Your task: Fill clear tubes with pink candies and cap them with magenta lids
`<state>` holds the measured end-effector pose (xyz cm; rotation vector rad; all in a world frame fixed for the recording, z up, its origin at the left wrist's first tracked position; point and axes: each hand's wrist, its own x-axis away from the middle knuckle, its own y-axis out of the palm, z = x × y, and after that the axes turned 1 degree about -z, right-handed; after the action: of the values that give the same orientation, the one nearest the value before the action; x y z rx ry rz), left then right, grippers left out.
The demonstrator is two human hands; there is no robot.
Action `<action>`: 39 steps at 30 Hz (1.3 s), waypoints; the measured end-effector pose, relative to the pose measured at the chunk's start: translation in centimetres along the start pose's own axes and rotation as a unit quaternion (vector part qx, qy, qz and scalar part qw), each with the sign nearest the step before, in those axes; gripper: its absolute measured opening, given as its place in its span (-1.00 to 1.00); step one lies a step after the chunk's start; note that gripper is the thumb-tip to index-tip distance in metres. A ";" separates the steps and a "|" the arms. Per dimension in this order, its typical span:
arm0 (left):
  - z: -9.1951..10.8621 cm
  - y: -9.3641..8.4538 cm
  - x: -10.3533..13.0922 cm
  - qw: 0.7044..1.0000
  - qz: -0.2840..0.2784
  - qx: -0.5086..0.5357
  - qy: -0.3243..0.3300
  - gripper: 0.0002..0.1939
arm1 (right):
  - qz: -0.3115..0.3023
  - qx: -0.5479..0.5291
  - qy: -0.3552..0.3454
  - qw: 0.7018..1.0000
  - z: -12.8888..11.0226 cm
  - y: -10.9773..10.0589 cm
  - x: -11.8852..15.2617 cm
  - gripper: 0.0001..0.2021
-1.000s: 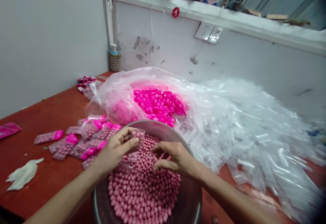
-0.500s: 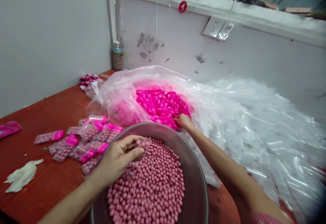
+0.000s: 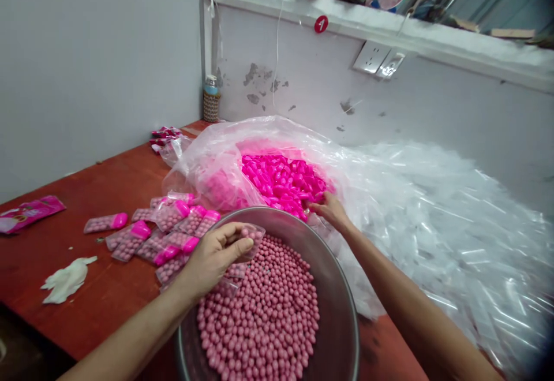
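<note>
My left hand (image 3: pixel 227 251) pinches a small clear plastic container (image 3: pixel 256 236) partly filled with pink balls, above the left part of a metal bowl. Loose pink balls (image 3: pixel 264 312) lie in this bowl (image 3: pixel 352 312), and clear containers (image 3: pixel 231 280) rest there below my hand. My right hand (image 3: pixel 331 209) is at the right front edge of a heap of bright pink plastic caps (image 3: pixel 281 179). Its fingers are bent together among the caps; what they grip is hidden. The heap sits inside an open clear plastic bag (image 3: pixel 208 156).
Several filled containers with pink caps (image 3: pixel 177 225) lie left of the bowl. A large pile of clear empty containers (image 3: pixel 454 242) spreads to the right. A crumpled white tissue (image 3: pixel 69 280) and a pink packet (image 3: pixel 32 213) lie on the red table (image 3: pixel 108 182). A bottle (image 3: pixel 211 98) stands at the back.
My right hand has drawn slightly to the right along the cap heap's edge. My left hand still holds its container over the bowl. The whole view has shifted a little.
</note>
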<state>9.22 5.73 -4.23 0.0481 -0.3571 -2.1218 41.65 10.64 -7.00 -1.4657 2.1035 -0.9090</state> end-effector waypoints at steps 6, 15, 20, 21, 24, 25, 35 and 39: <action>0.4 0.5 0.3 0.995 -0.057 0.084 0.014 -0.73 | -0.108 -0.347 -0.073 0.928 -6.2 0.3 7.3 -0.60; 0.1 0.2 0.7 0.980 0.013 0.197 0.025 -0.72 | -0.124 -0.284 -0.181 0.933 -10.4 5.4 12.8 -0.71; -0.1 0.1 0.6 0.982 0.005 0.185 0.023 -0.72 | -0.123 -0.141 -0.253 0.949 -10.0 5.1 13.3 -0.74; -0.2 0.1 0.5 0.984 0.001 0.177 0.027 -0.72 | -0.120 -0.123 -0.257 0.951 -10.1 5.0 13.4 -0.73; -0.4 -0.1 0.5 0.991 -0.015 0.119 0.059 -0.75 | -0.152 -0.075 -0.273 0.947 -10.5 4.6 13.4 -0.68; -0.5 -0.1 0.5 0.993 -0.019 0.087 0.074 -0.75 | -0.167 -0.060 -0.278 0.944 -10.6 4.3 13.3 -0.69; 0.2 0.5 1.5 0.967 -0.008 -0.195 0.166 -0.77 | -0.094 0.008 -0.413 0.906 -12.5 1.8 13.4 -0.77; 0.4 0.7 1.9 0.945 0.016 -0.254 0.204 -0.77 | -0.128 0.053 -0.440 0.887 -12.6 2.2 13.5 -0.80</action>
<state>8.64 3.90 -3.45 0.1758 0.4333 -2.0483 27.02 1.98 0.59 -1.6827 1.1919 -0.3006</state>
